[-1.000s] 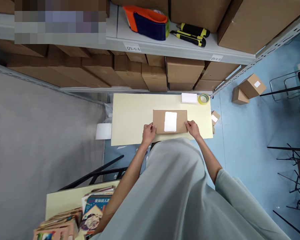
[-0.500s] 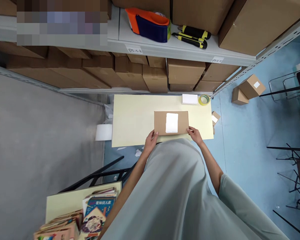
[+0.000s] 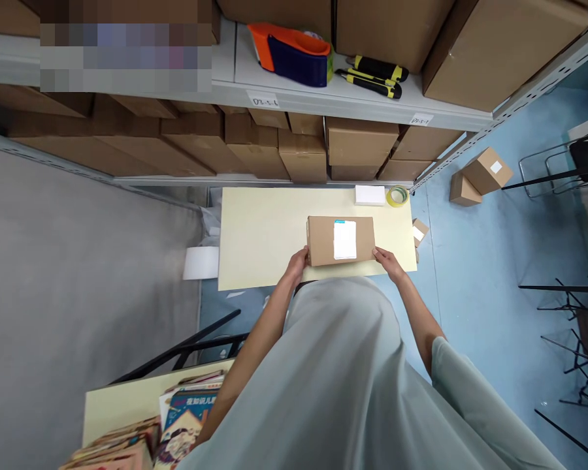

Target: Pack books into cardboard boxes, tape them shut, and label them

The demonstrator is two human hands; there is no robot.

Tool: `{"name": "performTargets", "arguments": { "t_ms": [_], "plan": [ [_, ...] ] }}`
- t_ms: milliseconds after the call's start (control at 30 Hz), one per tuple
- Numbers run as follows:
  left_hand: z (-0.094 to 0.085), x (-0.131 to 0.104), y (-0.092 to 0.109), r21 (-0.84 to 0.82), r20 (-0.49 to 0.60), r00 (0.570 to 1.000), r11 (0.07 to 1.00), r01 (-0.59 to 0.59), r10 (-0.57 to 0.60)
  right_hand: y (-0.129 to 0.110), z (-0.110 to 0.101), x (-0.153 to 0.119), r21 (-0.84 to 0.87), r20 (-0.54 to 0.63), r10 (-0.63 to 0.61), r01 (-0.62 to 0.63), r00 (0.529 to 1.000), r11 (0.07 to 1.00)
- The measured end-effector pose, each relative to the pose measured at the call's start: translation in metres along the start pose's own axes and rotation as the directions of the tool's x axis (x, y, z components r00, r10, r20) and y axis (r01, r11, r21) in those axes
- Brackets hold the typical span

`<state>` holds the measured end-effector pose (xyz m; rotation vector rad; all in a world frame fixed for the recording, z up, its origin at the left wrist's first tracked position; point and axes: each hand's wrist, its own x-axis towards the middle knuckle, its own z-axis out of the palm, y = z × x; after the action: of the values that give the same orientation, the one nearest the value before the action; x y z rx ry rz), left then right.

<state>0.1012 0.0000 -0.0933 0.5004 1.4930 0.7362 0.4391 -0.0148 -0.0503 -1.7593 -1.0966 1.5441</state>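
A brown cardboard box (image 3: 321, 241) with a white label (image 3: 345, 240) on its top is over the near part of the pale yellow table (image 3: 259, 241). My left hand (image 3: 298, 262) grips the box's left end, its fingers partly hidden behind the side. At the opposite end, my right hand (image 3: 387, 261) holds the lower right corner, with the thumb showing. Whether the box rests on the tabletop or is slightly raised, I cannot tell. Beyond it, near the table's far edge, lie a white box (image 3: 370, 195) and a roll of yellow tape (image 3: 397, 196).
A shelf ahead holds many cartons (image 3: 301, 156), an orange and blue tape dispenser (image 3: 294, 55) and utility knives (image 3: 372, 76). Books (image 3: 189, 418) are stacked on a surface at lower left. A white roll (image 3: 200, 263) is left of the table; cartons (image 3: 487, 171) sit on the floor at right.
The cardboard box has shifted slightly right and tilted, so its left side shows. Both hands have moved with it. A blue strip is now visible at the label's top.
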Motion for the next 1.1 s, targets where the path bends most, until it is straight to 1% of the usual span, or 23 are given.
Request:
{"name": "performTargets", "arguments": {
  "t_ms": [33, 100, 167, 200, 233, 267, 333, 367, 467, 533, 667, 733, 800, 900, 1100],
  "plan": [
    [0.002, -0.002, 0.001, 0.007, -0.008, 1.0, 1.0, -0.019, 0.02, -0.001, -0.004, 0.0, -0.012, -0.03, 0.028, -0.028, 0.999, 1.0],
    [0.006, -0.007, 0.002, 0.006, -0.019, 0.998, 0.998, -0.056, 0.056, -0.006, -0.011, -0.002, -0.071, -0.156, 0.043, -0.055, 0.987, 0.996],
    [0.008, -0.016, 0.005, -0.007, -0.014, 0.996, 0.996, -0.085, 0.085, -0.016, -0.012, -0.008, -0.147, -0.284, -0.034, -0.008, 0.958, 0.989],
    [0.009, -0.02, 0.006, -0.015, -0.012, 0.995, 0.995, -0.098, 0.097, -0.023, -0.01, -0.012, -0.175, -0.309, -0.093, 0.039, 0.946, 0.984],
    [0.011, -0.025, 0.008, -0.024, -0.01, 0.994, 0.994, -0.107, 0.107, -0.03, -0.005, -0.017, -0.191, -0.299, -0.148, 0.093, 0.943, 0.977],
    [0.014, -0.03, 0.01, -0.031, -0.006, 0.993, 0.993, -0.115, 0.115, -0.038, 0.001, -0.022, -0.193, -0.256, -0.196, 0.149, 0.946, 0.97],
    [0.021, -0.039, 0.016, -0.027, 0.007, 0.992, 0.992, -0.125, 0.125, -0.055, 0.017, -0.033, -0.195, -0.152, -0.252, 0.221, 0.956, 0.956],
    [0.025, -0.043, 0.02, -0.019, 0.019, 0.991, 0.991, -0.131, 0.132, -0.062, 0.025, -0.038, -0.215, -0.119, -0.271, 0.242, 0.955, 0.946],
    [0.034, -0.055, 0.033, -0.011, 0.038, 0.98, 0.981, -0.195, 0.195, -0.079, 0.04, -0.047, -0.278, -0.114, -0.296, 0.255, 0.948, 0.926],
    [0.036, -0.062, 0.043, -0.019, 0.031, 0.963, 0.963, -0.267, 0.268, -0.084, 0.042, -0.049, -0.221, -0.114, -0.273, 0.244, 0.955, 0.944],
    [0.029, -0.071, 0.062, 0.066, 0.012, 0.929, 0.927, -0.37, 0.37, -0.082, 0.039, -0.045, 0.039, -0.02, -0.195, 0.196, 0.98, 0.98],
    [0.024, -0.074, 0.068, 0.114, 0.005, 0.921, 0.915, -0.386, 0.388, -0.078, 0.042, -0.043, 0.104, 0.004, -0.179, 0.178, 0.984, 0.979],
    [0.021, -0.076, 0.072, 0.134, 0.004, 0.92, 0.912, -0.388, 0.391, -0.074, 0.046, -0.04, 0.107, -0.001, -0.189, 0.188, 0.982, 0.976],
    [0.018, -0.077, 0.074, 0.136, 0.01, 0.924, 0.915, -0.38, 0.383, -0.071, 0.049, -0.037, 0.06, -0.01, -0.217, 0.217, 0.976, 0.974],
    [0.019, -0.082, 0.07, 0.168, -0.015, 0.916, 0.904, -0.392, 0.4, -0.071, 0.041, -0.029, -0.021, 0.035, -0.224, 0.225, 0.974, 0.974]
  ]
}}
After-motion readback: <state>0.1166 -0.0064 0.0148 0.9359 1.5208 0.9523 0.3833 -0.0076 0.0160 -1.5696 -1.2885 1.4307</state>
